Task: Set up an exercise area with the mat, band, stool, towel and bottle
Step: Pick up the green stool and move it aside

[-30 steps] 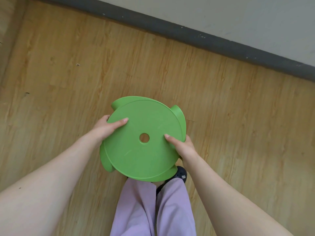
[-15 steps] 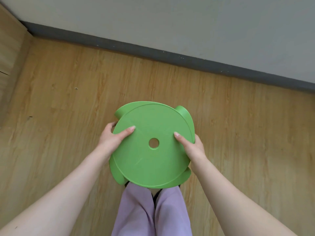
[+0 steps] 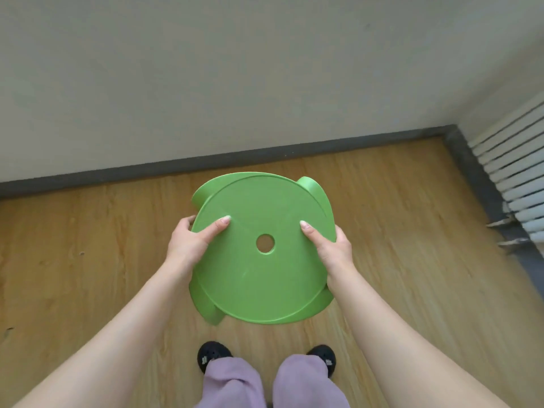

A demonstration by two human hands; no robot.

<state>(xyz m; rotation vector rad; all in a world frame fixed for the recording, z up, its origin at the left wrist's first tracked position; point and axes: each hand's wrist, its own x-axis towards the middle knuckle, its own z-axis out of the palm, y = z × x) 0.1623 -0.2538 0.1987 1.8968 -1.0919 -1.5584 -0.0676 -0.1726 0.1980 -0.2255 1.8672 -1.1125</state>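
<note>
Both hands, left hand point(image 3: 188, 242) and right hand point(image 3: 334, 245), grip opposite rims of the green stool point(image 3: 259, 275), held above the wood floor point(image 3: 88, 260) near the wall point(image 3: 206, 83); uneven lowering could tip it.

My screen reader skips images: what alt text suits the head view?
A person's left hand and right hand grip a round green stool by its seat rim, thumbs on top, over a wooden floor. A white radiator is at right.

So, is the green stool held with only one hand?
No, the left hand and right hand both grip the green stool at its rim.
</note>
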